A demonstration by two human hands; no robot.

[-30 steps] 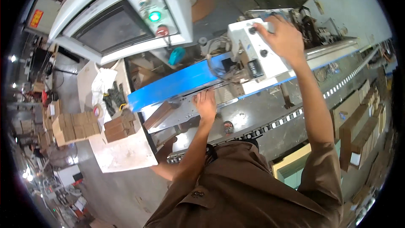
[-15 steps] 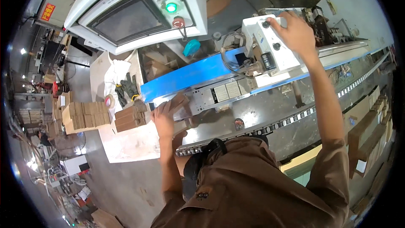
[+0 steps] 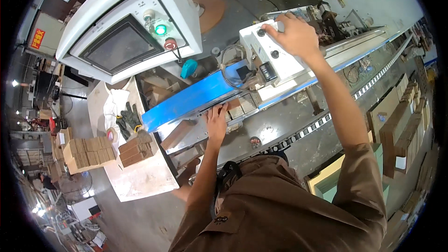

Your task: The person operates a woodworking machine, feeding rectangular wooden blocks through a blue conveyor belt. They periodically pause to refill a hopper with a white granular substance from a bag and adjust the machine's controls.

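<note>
My left hand (image 3: 216, 123) reaches over the metal feed bed (image 3: 198, 133), its fingers stretched out and a little apart. Its fingertips touch a small brown cardboard-like piece (image 3: 234, 104) beside pale blocks (image 3: 248, 104) in the channel. Another flat brown piece (image 3: 178, 134) lies on the bed to the left of that hand. My right hand (image 3: 298, 37) is wrapped over the top of a white machine box (image 3: 275, 60); its thumb lies by the upper black knob (image 3: 261, 32) and the other fingertips curl over the far side, partly hidden.
A blue guard (image 3: 196, 94) runs behind the bed. A white control panel (image 3: 126, 32) with a green-lit button overhangs at upper left. Stacked brown pieces (image 3: 135, 150), gloves (image 3: 128, 119) and a tape roll (image 3: 112, 134) lie on the board (image 3: 140, 182). A roller rail (image 3: 322, 121) passes close to my body.
My left hand has moved right along the bed, from the brown pieces at its left end to the pale blocks. One brown piece now lies behind it. My right hand stays on the white box.
</note>
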